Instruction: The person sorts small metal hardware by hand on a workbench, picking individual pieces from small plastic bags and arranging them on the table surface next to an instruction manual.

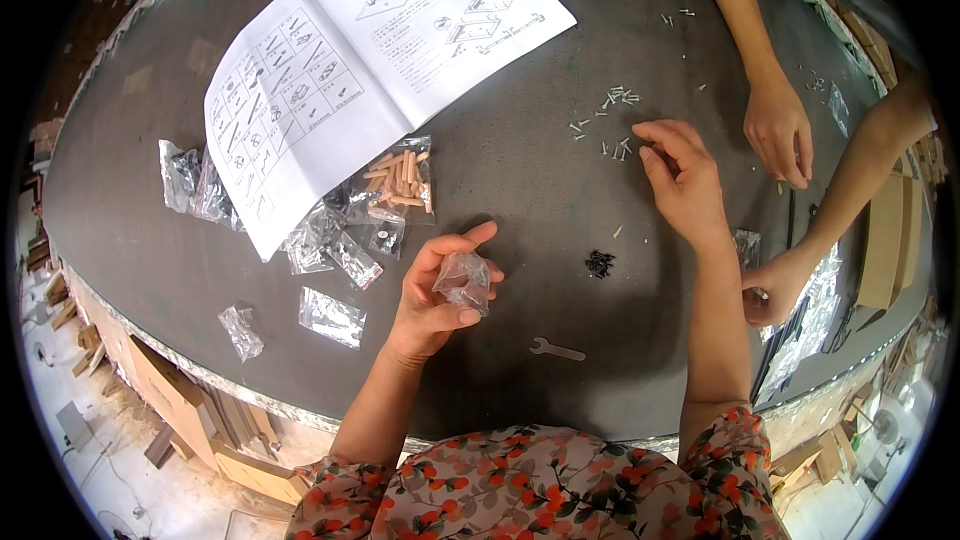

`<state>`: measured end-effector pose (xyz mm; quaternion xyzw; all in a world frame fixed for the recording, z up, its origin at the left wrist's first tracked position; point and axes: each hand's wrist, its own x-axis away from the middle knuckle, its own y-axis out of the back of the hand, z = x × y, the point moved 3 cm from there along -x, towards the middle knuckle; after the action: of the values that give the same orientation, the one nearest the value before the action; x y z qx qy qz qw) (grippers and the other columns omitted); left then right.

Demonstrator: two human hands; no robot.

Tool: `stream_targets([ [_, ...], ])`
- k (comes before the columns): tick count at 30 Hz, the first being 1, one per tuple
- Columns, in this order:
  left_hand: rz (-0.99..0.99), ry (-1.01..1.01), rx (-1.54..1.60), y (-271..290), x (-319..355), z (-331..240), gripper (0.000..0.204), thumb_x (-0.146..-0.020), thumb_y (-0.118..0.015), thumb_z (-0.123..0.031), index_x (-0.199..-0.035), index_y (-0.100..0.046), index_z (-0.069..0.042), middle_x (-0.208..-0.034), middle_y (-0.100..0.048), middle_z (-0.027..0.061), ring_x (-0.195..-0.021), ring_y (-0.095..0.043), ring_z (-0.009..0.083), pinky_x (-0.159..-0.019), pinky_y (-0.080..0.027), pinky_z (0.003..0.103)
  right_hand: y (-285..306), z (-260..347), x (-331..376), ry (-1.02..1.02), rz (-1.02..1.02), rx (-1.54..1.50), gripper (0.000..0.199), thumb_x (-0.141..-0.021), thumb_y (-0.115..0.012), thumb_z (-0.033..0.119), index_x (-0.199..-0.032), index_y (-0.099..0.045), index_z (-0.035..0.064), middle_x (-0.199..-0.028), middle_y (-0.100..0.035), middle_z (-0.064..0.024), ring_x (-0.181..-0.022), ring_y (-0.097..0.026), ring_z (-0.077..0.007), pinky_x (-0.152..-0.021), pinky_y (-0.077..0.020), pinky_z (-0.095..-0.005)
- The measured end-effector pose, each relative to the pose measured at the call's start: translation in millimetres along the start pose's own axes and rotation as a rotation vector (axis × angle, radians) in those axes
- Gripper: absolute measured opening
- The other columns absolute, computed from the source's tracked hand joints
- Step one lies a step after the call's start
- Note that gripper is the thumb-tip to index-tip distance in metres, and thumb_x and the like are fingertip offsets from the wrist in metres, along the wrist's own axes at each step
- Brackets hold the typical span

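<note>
In the head view, a small clear plastic bag is held in the person's left hand, which is raised over the grey table at its near middle; the thumb is closed against the bag from the near side and the fingers are curled behind it. The right hand is held farther off and to the right, with thumb and index finger spread a little apart, and nothing is seen gripped between them.

The silver screws are found just left of the right thumb, apart from it; their long axes run roughly from near to far. A looser cluster of like screws is scattered farther off. The right hand is clearly the nearer one, while the left is set well apart, on the near left. A heap of black fasteners is placed between the two hands, to the near side of the screws. Nearer still, a flat wrench is laid with its long axis mostly left to right, its jawed end to the left.

A bag of wooden dowels is seen beyond the left hand, beside the open booklet.
</note>
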<state>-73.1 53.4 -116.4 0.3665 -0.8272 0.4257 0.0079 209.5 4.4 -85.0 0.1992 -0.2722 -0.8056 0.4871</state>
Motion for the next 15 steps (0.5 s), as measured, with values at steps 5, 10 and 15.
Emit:
stream_targets([
  [5,-0.005,0.0,-0.004,-0.8,0.4,-1.0,0.064,-0.056,-0.072,-0.002,-0.115,-0.048,-0.006,-0.131,-0.04,0.02,-0.096,-0.058,0.0217,-0.079,-0.05,0.032,-2.2,8.5,1.4,0.048,-0.019,0.053,0.02,-0.075,-0.062,0.005,-0.096,-0.062,0.0063,-0.098,-0.057,-0.0093,-0.092,-0.052,-0.0243,-0.075,-0.0445,-0.0304],
  [10,-0.008,0.003,-0.034,-0.5,0.7,-1.3,0.063,-0.057,-0.071,-0.003,-0.115,-0.048,-0.006,-0.131,-0.04,0.0193,-0.096,-0.058,0.021,-0.078,-0.05,0.031,-13.4,28.1,0.2,0.281,-0.026,0.159,0.028,-0.067,-0.07,0.009,-0.094,-0.063,0.0067,-0.096,-0.056,-0.0058,-0.092,-0.048,-0.0236,-0.076,-0.0438,-0.0318],
  [15,-0.007,-0.01,-0.039,-0.4,0.9,-0.8,0.064,-0.057,-0.07,-0.004,-0.116,-0.046,-0.004,-0.131,-0.038,0.0228,-0.097,-0.057,0.0252,-0.078,-0.05,0.031,-26.5,32.4,-0.7,0.416,-0.024,0.26,0.028,-0.065,-0.072,0.013,-0.091,-0.064,0.0075,-0.096,-0.056,-0.0022,-0.089,-0.047,-0.0233,-0.075,-0.0434,-0.0337],
])
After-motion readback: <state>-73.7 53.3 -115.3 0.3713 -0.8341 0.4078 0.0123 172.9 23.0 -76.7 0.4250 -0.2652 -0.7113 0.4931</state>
